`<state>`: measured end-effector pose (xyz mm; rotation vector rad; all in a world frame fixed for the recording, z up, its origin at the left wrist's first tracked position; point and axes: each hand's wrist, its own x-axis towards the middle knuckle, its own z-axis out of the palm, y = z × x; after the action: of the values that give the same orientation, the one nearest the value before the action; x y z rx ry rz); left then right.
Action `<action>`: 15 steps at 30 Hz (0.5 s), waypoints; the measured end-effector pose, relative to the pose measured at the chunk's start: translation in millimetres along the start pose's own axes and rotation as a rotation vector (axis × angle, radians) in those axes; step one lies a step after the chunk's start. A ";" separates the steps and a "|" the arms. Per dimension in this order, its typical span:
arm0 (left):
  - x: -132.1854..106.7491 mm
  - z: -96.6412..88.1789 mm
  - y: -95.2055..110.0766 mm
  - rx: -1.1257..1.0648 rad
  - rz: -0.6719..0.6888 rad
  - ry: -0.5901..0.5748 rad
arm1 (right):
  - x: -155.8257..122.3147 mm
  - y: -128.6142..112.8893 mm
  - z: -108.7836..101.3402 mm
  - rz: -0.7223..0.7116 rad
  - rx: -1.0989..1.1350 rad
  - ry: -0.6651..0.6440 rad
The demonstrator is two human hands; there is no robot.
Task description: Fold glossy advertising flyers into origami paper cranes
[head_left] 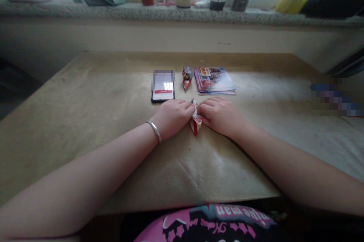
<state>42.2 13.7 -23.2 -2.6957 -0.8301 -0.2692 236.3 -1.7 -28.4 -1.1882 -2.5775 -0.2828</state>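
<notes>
And here we are, right at the middle of the table (93,120): a small folded paper (196,121), red, white and pointed, sits squarely between the two hands! The left hand (174,117) comes in from one side, fingers curled, thumb and fingertips pinching the paper's left edge. Opposite, the right hand (222,115) meets the right edge, its fingers bent inward and nipping the paper too; the exact placing of the tips hides under the knuckles. Between them the paper's lower point pokes out toward the person, its upper tip pointing away. A silver bracelet (154,132) gleams on the left wrist. Just beyond the left hand lies a phone (163,94), screen lit. Straight ahead of the paper, a second folded piece (186,79), and beside that, beyond the right hand, a stack of printed sheets (217,81)!
</notes>
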 end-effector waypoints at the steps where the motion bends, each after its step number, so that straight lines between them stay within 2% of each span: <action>1: 0.2 0.0 -0.6 -0.014 0.001 0.006 | -0.4 0.5 0.1 0.000 0.010 0.000; 6: 2.0 4.2 -4.2 -0.110 -0.012 0.061 | 1.4 5.5 5.2 0.035 0.178 0.018; 10: 3.2 9.0 -6.1 -0.242 -0.117 0.085 | 5.5 10.1 13.2 0.094 0.370 0.056; 15: 2.2 11.3 -7.1 -0.360 -0.208 0.081 | 4.6 11.2 15.3 0.113 0.433 0.048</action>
<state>40.9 24.2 -31.6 -2.8976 -1.1338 -0.6259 239.3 13.3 -40.5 -1.1362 -2.3512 0.2572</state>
